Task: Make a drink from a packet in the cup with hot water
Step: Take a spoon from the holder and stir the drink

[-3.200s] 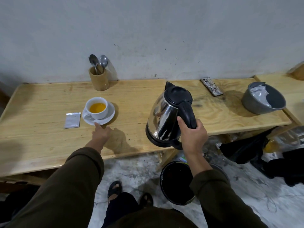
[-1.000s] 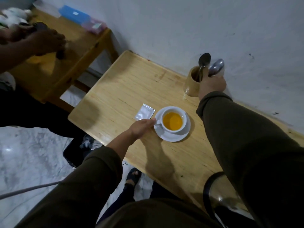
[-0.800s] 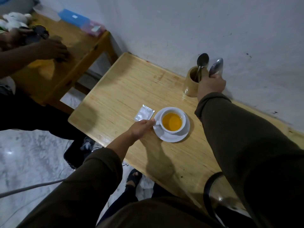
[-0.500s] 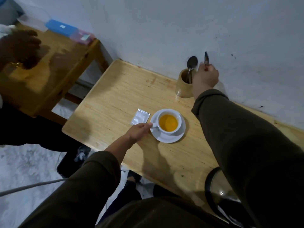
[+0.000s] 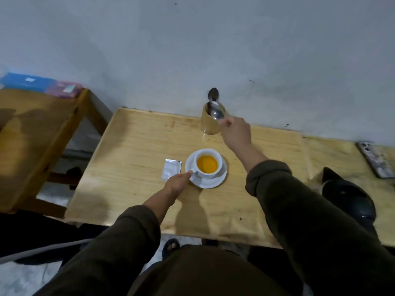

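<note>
White cup (image 5: pixel 207 165) steadied by left hand (image 5: pixel 177 185); right hand (image 5: pixel 236 130) grips spoon (image 5: pixel 215 111).

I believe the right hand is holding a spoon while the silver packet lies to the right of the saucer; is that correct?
Not quite: the head view shows the silver packet lying left of the saucer, not right. The right hand does hold a spoon.

Plain home room | wooden tables (image 5: pixel 136 146) | bare wall (image 5: pixel 192 50) | kettle (image 5: pixel 346 197)
</note>
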The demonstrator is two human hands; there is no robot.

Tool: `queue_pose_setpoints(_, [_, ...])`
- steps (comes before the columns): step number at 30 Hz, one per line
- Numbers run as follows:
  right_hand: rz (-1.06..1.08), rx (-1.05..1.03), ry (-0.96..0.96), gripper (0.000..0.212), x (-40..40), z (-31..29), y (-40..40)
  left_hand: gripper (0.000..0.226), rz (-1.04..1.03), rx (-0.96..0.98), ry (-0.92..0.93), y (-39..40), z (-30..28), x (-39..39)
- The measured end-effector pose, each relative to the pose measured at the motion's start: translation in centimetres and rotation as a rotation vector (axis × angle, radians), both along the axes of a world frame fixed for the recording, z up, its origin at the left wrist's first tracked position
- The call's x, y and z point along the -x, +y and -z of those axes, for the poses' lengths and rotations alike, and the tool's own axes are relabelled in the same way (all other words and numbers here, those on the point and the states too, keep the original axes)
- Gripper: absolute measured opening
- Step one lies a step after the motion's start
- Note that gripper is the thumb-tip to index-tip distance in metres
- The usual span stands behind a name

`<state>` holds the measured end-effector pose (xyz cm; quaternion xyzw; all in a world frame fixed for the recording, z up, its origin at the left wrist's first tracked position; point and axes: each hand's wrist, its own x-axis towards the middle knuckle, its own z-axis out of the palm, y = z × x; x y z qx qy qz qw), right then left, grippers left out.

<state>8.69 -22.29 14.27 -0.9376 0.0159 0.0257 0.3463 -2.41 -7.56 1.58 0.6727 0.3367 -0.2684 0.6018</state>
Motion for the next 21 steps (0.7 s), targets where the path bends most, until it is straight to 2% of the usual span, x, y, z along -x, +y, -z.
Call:
queue_pose_setpoints(1, [-0.020,0.041,0.079,0.023,1.0,0.8,-0.2,0.090,0.007,0.014,0.010,0.1,0.0,-0.1])
queue_pose_setpoints(3, [-0.016,0.133,0.230,0.021,2.7,2.2,-0.3,0.080,0.011,0.023,0.011,0.1,0.1,-0.3])
queue_pose_setpoints(6, [-0.034,0.300,0.341,0.027,4.4,3.0,-0.2,0.073,0.012,0.021,0.021,-0.1,0.4,-0.5])
queue_pose_setpoints(9, [-0.081,0.436,0.353,0.014,5.6,2.5,0.3,0.073,0.008,0.030,0.020,-0.1,0.6,-0.6])
queue_pose_setpoints(11, [-0.109,0.530,0.320,0.024,6.0,2.2,0.6,0.074,0.004,0.039,0.021,-0.1,0.7,-0.7])
queue_pose_setpoints(15, [-0.217,0.679,0.298,0.026,6.2,1.8,1.1,0.072,0.005,0.040,0.017,0.0,0.8,-0.8])
queue_pose_setpoints(21, [-0.257,0.713,0.302,0.028,5.2,0.9,1.1,0.070,-0.003,0.055,0.031,0.1,1.0,-0.8])
